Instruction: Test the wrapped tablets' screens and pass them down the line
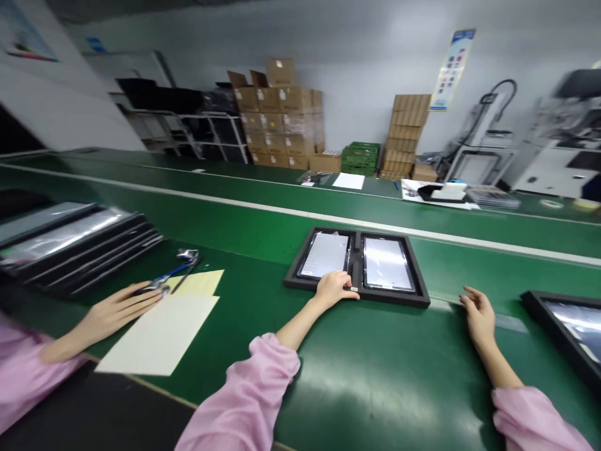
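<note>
A black two-pocket tray (357, 294) lies on the green belt and holds two flat screens in clear film, one (325, 255) on the left and one (387, 264) on the right. My left hand (332, 289) rests on the tray's front rim near the middle divider. Its fingers are curled over the edge, beside a small white tab. My right hand (479, 315) lies on the belt to the right of the tray, apart from it. Its fingers are loosely spread and hold nothing.
A co-worker's hand (119, 311) in a pink sleeve touches white paper sheets (162, 335) at the left, near blue-handled tools (176, 270). Stacked black trays (79, 244) sit far left and another tray (570, 326) at the right edge. Cardboard boxes (282, 119) and machines stand behind.
</note>
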Demonstrator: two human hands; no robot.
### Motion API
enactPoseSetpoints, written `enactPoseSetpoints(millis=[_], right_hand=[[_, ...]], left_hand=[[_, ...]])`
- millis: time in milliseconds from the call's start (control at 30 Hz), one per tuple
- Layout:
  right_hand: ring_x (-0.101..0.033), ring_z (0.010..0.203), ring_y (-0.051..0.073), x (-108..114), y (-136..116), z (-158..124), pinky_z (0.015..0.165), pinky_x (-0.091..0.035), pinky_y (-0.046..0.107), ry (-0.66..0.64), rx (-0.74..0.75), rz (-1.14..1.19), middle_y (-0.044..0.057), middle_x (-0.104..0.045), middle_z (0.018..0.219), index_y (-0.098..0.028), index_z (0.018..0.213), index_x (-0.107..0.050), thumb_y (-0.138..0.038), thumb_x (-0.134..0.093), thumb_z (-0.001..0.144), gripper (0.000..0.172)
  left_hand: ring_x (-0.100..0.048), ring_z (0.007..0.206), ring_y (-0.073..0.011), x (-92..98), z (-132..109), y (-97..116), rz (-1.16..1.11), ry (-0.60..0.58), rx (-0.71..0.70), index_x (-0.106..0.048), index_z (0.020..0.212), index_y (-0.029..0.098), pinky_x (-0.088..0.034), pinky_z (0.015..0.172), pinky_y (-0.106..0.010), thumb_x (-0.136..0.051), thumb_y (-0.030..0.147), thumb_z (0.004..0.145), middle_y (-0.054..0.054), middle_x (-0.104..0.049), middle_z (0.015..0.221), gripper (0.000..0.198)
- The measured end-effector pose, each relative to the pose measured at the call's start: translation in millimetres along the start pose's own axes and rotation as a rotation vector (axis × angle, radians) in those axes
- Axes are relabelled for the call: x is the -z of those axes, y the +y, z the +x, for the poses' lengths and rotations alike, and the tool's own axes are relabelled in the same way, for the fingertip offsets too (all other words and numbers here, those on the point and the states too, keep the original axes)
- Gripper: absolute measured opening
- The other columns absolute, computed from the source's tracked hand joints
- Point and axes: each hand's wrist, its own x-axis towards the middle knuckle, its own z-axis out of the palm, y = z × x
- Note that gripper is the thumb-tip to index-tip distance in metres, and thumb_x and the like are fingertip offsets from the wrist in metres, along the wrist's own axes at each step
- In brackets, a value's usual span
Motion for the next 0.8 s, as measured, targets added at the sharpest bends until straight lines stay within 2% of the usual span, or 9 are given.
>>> enactPoseSetpoints(millis=[100,233,300,400,533,600,667,733,800], right_hand=[[-0.060,0.070,0.022,13,5,3,0.072,-0.052,0.040,-0.077,0.021,0.003,0.003,-0.062,0.075,-0.019,0.096,-0.060,-0.059,-0.063,0.064,0.051],[-0.060,0.076,0.025,22,-3,1,0.070,-0.052,0.041,-0.137,0.139,-0.093,0.007,-0.063,0.084,-0.019,0.095,-0.063,-0.063,-0.058,0.073,0.049],[-0.061,0.085,0.027,22,-17,-4,0.074,-0.052,0.043,-0.200,0.294,-0.195,0.011,-0.062,0.096,-0.020,0.100,-0.066,-0.060,-0.052,0.082,0.046],[-0.056,0.103,0.031,15,-40,-19,0.089,-0.048,0.049,-0.375,0.588,-0.418,0.014,-0.058,0.111,-0.023,0.115,-0.068,-0.054,-0.045,0.094,0.045],[-0.043,0.121,0.038,-2,-57,-46,0.098,-0.038,0.059,-0.530,0.824,-0.750,0.015,-0.046,0.136,-0.033,0.129,-0.065,-0.051,-0.042,0.099,0.042],[-0.041,0.123,0.039,-8,-60,-56,0.099,-0.034,0.063,-0.551,0.880,-0.841,0.015,-0.043,0.140,-0.035,0.129,-0.065,-0.051,-0.041,0.100,0.041],[-0.042,0.121,0.039,-10,-62,-62,0.101,-0.032,0.064,-0.536,0.927,-0.869,0.017,-0.045,0.138,-0.033,0.128,-0.066,-0.051,-0.036,0.100,0.044],[-0.046,0.118,0.040,-10,-61,-65,0.100,-0.033,0.065,-0.483,0.960,-0.872,0.019,-0.050,0.133,-0.030,0.124,-0.068,-0.052,-0.030,0.101,0.050],[-0.050,0.112,0.041,-9,-56,-64,0.096,-0.036,0.064,-0.404,0.972,-0.857,0.020,-0.054,0.126,-0.031,0.117,-0.071,-0.054,-0.026,0.099,0.054]], left_hand=[[-0.055,0.068,-0.0158,-4.5,-31,20,-0.023,-0.004,-0.070,-0.057,0.063,0.020,-0.034,0.059,-0.027,-0.082,0.056,0.070,0.001,-0.059,0.067,0.044],[-0.054,0.065,-0.0148,-10.0,-92,51,-0.011,0.079,-0.214,-0.058,0.066,0.020,-0.036,0.056,-0.027,-0.080,0.057,0.073,0.003,-0.058,0.064,0.043],[-0.054,0.062,-0.0141,-13.0,-124,70,-0.017,0.120,-0.249,-0.057,0.067,0.020,-0.036,0.054,-0.028,-0.078,0.057,0.074,0.003,-0.057,0.063,0.044],[-0.052,0.059,-0.0138,-16.6,-166,103,-0.034,0.157,-0.228,-0.054,0.067,0.019,-0.034,0.052,-0.028,-0.074,0.060,0.077,0.003,-0.057,0.063,0.046],[-0.049,0.057,-0.0142,-15.1,-197,135,0.003,0.177,-0.236,-0.051,0.064,0.019,-0.032,0.051,-0.029,-0.062,0.061,0.087,0.002,-0.054,0.060,0.049],[-0.047,0.055,-0.0144,-7.2,-201,137,0.065,0.160,-0.339,-0.048,0.061,0.019,-0.029,0.050,-0.031,-0.054,0.059,0.093,0.002,-0.050,0.057,0.051],[-0.045,0.054,-0.0149,7.2,-197,127,0.142,0.159,-0.413,-0.049,0.060,0.020,-0.029,0.051,-0.032,-0.045,0.057,0.098,0.001,-0.047,0.055,0.053],[-0.050,0.060,-0.0167,25.9,-188,109,0.222,0.196,-0.333,-0.057,0.068,0.019,-0.034,0.056,-0.033,-0.037,0.056,0.100,-0.001,-0.054,0.062,0.053],[-0.058,0.078,-0.0213,44.6,-179,87,0.309,0.241,-0.133,-0.064,0.088,0.017,-0.044,0.070,-0.036,-0.035,0.056,0.100,-0.008,-0.065,0.084,0.051]])
